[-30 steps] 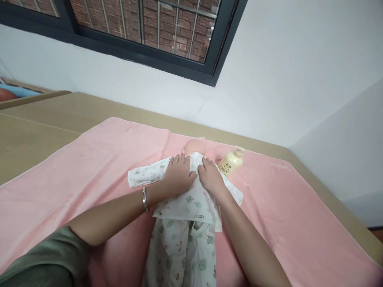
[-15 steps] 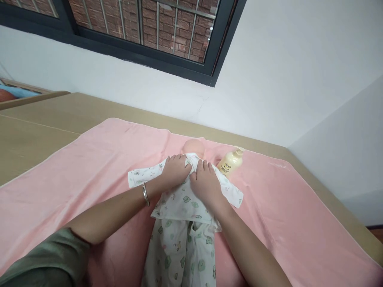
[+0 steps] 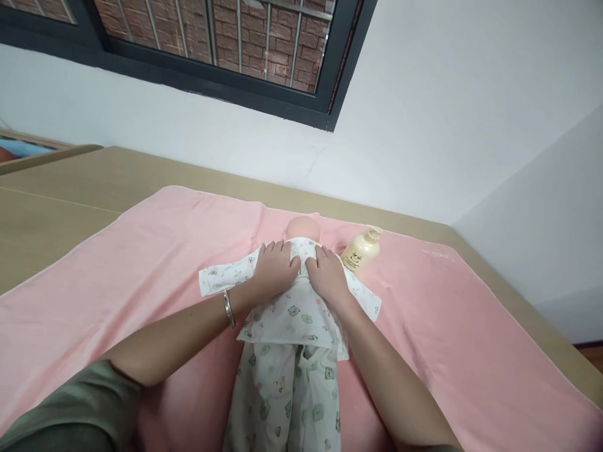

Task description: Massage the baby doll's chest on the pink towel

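A doll lies face-up or face-down, I cannot tell which, with only its bare rounded head (image 3: 303, 228) showing beyond the clothes. It wears a white printed shirt (image 3: 294, 317) with sleeves spread to both sides, and matching trousers (image 3: 273, 392). My left hand (image 3: 276, 269) rests flat on the left of the shirt's upper part, fingers stretched, thumb apart. On the right of it lies my right hand (image 3: 327, 273), also flat with fingers extended. A small gap of fabric separates the two thumbs. Neither hand grips anything visible.
A pale yellow pump bottle (image 3: 362, 250) leans or lies just right of the doll's shoulder. Under everything spreads a pink blanket (image 3: 443, 326) on a wooden surface (image 3: 226, 179). Behind are a white wall and a dark-framed window (image 3: 325, 116).
My hands have moved slightly apart from the collar, and the fabric between them lies flatter. My right thumb has shifted away from the left one. The view has tilted a little.
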{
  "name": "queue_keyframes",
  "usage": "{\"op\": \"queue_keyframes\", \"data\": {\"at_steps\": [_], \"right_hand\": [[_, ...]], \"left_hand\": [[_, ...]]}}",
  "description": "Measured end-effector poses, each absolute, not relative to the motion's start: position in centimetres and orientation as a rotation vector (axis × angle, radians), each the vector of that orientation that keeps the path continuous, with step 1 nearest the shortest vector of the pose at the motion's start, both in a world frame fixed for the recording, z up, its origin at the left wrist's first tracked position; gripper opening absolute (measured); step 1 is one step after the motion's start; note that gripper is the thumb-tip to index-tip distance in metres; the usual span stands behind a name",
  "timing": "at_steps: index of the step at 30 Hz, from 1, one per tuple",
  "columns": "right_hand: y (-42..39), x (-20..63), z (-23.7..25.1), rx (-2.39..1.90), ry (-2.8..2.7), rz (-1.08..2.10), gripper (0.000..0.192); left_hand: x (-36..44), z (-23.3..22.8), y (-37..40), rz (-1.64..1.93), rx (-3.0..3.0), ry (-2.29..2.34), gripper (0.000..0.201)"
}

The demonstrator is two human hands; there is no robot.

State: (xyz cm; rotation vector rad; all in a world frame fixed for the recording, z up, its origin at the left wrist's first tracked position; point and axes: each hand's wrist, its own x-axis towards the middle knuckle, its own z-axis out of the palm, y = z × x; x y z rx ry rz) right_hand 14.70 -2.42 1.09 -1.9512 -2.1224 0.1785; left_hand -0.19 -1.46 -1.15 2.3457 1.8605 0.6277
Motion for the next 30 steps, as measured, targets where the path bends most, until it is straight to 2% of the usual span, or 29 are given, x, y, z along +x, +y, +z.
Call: {"op": "queue_keyframes", "data": {"at_steps": [13, 24, 30], "right_hand": [[-2.41, 14.64, 0.77, -1.968, -2.096, 0.165, 0.053], [-2.52, 14.64, 0.87, -1.919, -2.086, 0.150, 0.043], [-2.45, 14.71, 0.79, -1.924, -2.081, 0.164, 0.046]], "left_hand": [[-0.19, -1.31, -1.49, 0.652, 2.348, 1.846, 0.033], [-0.23, -1.31, -1.43, 0.637, 2.357, 1.855, 0.031], [-0.15, -1.02, -1.60, 0.623, 2.364, 1.859, 0.034]]}}
